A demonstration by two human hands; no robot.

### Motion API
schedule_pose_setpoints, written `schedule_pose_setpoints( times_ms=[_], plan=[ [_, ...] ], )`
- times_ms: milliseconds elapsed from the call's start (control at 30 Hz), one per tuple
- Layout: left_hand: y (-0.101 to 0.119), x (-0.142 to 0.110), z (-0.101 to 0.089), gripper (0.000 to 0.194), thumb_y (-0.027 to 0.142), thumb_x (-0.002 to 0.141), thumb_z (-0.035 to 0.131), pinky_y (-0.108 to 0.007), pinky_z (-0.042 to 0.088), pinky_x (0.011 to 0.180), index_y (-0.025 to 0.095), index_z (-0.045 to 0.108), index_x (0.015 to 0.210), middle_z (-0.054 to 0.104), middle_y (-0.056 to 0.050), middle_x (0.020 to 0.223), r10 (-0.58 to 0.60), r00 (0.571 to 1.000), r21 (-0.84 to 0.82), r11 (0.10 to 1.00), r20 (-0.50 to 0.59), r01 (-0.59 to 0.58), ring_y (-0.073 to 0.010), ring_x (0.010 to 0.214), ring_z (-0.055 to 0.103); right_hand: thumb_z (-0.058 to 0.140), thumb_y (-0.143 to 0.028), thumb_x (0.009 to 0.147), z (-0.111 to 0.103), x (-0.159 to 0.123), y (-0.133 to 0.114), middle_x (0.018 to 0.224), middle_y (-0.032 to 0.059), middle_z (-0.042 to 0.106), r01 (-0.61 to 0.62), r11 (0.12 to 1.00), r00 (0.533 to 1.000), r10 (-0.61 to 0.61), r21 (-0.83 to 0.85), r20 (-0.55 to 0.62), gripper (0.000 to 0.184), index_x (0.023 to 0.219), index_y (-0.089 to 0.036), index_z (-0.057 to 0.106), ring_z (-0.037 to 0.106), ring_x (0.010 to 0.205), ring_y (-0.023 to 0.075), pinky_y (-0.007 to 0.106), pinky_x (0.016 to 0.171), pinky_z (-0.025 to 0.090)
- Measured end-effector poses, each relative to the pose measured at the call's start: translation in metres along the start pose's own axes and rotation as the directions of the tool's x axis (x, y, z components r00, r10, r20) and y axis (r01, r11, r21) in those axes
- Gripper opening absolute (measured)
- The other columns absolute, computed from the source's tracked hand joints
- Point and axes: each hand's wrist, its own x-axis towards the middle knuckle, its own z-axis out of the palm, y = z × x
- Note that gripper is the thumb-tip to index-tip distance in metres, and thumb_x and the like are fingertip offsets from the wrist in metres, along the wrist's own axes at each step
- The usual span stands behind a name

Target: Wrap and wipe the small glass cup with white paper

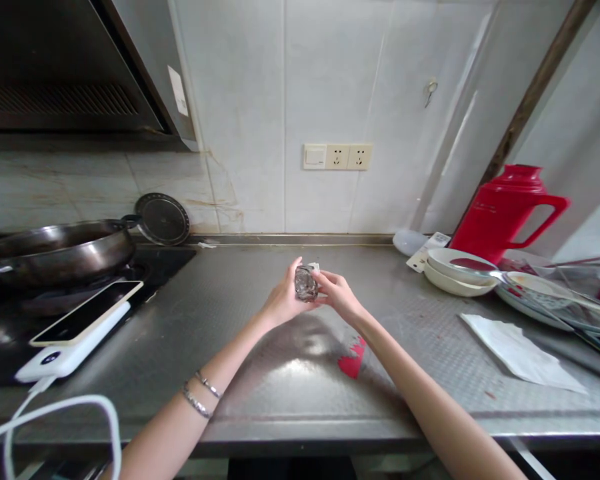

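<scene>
Above the middle of the steel counter, my hands hold a small rounded dark-grey object [306,284] with a shiny, crinkled-looking surface. Its exact kind is too small to make out. My left hand [281,297] is curled around its left side and underneath. From the right, the fingers of my right hand [339,295] close on its edge, near a small whitish bit [314,267] at its top. On the counter below, close to my right forearm, lies a torn red scrap [351,360].
A metal pan [60,250] stands on the stove at left, with a phone [87,313] on a white power bank [73,353] nearer me. At right are a red thermos [503,213], stacked bowls [455,283], plates and a white paper towel [520,352].
</scene>
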Motion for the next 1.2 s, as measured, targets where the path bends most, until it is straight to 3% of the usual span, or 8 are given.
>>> schedule_pose_setpoints(
  times_ms=[167, 333, 433, 500, 567, 767, 933, 1200],
  plan=[
    [0.002, 0.0, 0.0, 0.097, 0.028, 0.058, 0.081, -0.041, 0.046, 0.092, 0.02, 0.026, 0.137, 0.058, -0.015, 0.121, -0.035, 0.999, -0.03, 0.999, -0.031, 0.034, -0.0271, 0.108, 0.06, 0.057, -0.051, 0.081, -0.003, 0.002, 0.002, 0.096, 0.0079, 0.069, -0.045, 0.999, 0.999, 0.046, 0.029, -0.016, 0.041, 0.103, -0.018, 0.064, 0.067, 0.074, 0.0175, 0.025, 0.055, 0.055],
    [0.005, -0.001, 0.0, 0.094, 0.033, 0.057, 0.082, -0.039, 0.047, 0.091, 0.021, 0.03, 0.134, 0.058, -0.013, 0.119, -0.062, 0.998, -0.1, 0.993, -0.015, 0.06, -0.0261, 0.107, 0.059, 0.06, -0.036, 0.077, -0.013, 0.006, 0.002, 0.088, 0.0066, 0.069, -0.152, 0.981, 0.985, 0.14, -0.124, -0.103, 0.028, 0.097, -0.017, 0.064, 0.065, 0.067, 0.0171, 0.029, 0.052, 0.055],
    [0.004, -0.003, 0.003, 0.092, 0.032, 0.058, 0.081, -0.038, 0.047, 0.092, 0.021, 0.03, 0.133, 0.057, -0.013, 0.12, -0.075, 0.997, -0.122, 0.99, -0.002, 0.074, -0.0255, 0.108, 0.058, 0.057, -0.039, 0.078, -0.019, 0.009, 0.003, 0.079, 0.0039, 0.066, 0.0, 0.922, 0.953, -0.117, -0.387, -0.28, 0.025, 0.087, -0.017, 0.065, 0.061, 0.067, 0.0167, 0.027, 0.053, 0.052],
    [0.003, -0.004, 0.006, 0.09, 0.03, 0.058, 0.081, -0.038, 0.046, 0.093, 0.021, 0.031, 0.133, 0.056, -0.013, 0.122, -0.081, 0.997, -0.133, 0.988, 0.005, 0.081, -0.0256, 0.11, 0.057, 0.054, -0.042, 0.081, -0.021, 0.01, 0.004, 0.075, 0.0031, 0.066, 0.161, 0.825, 0.881, -0.367, -0.541, -0.297, 0.027, 0.084, -0.017, 0.066, 0.06, 0.071, 0.0168, 0.027, 0.061, 0.05],
    [0.0, -0.005, 0.009, 0.091, 0.028, 0.057, 0.081, -0.04, 0.046, 0.094, 0.021, 0.031, 0.133, 0.054, -0.013, 0.123, -0.078, 0.997, -0.132, 0.988, 0.012, 0.079, -0.0265, 0.111, 0.056, 0.051, -0.042, 0.084, -0.019, 0.009, 0.004, 0.08, 0.0041, 0.069, 0.273, 0.765, 0.836, -0.489, -0.583, -0.249, 0.03, 0.089, -0.017, 0.068, 0.06, 0.075, 0.0176, 0.028, 0.069, 0.049],
    [-0.002, -0.005, 0.014, 0.094, 0.025, 0.053, 0.082, -0.042, 0.043, 0.097, 0.02, 0.032, 0.133, 0.056, -0.013, 0.121, -0.023, 1.0, -0.119, 0.993, -0.007, 0.022, -0.0276, 0.112, 0.055, 0.053, -0.037, 0.085, -0.005, 0.0, 0.005, 0.086, 0.0039, 0.072, 0.359, 0.788, 0.864, -0.483, -0.5, -0.141, 0.026, 0.093, -0.019, 0.071, 0.064, 0.081, 0.0196, 0.029, 0.073, 0.048],
    [0.002, -0.003, 0.01, 0.08, 0.025, 0.055, 0.081, -0.037, 0.045, 0.092, 0.02, 0.039, 0.123, 0.061, -0.009, 0.114, -0.065, 0.997, -0.145, 0.988, -0.028, 0.06, -0.0236, 0.104, 0.06, 0.053, -0.033, 0.087, 0.002, -0.006, 0.005, 0.089, 0.0032, 0.073, 0.377, 0.76, 0.842, -0.52, -0.53, -0.146, 0.024, 0.095, -0.021, 0.071, 0.066, 0.08, 0.0193, 0.028, 0.07, 0.049],
    [-0.013, 0.004, 0.005, 0.074, 0.03, 0.057, 0.078, -0.034, 0.048, 0.084, 0.018, 0.038, 0.118, 0.061, -0.01, 0.111, -0.128, 0.984, -0.12, 0.986, -0.124, 0.113, -0.021, 0.096, 0.062, 0.051, -0.029, 0.088, 0.017, -0.017, 0.003, 0.106, 0.007, 0.072, 0.462, 0.66, 0.795, -0.605, -0.592, -0.054, 0.023, 0.1, -0.023, 0.07, 0.068, 0.092, 0.0235, 0.035, 0.082, 0.052]
  ],
)
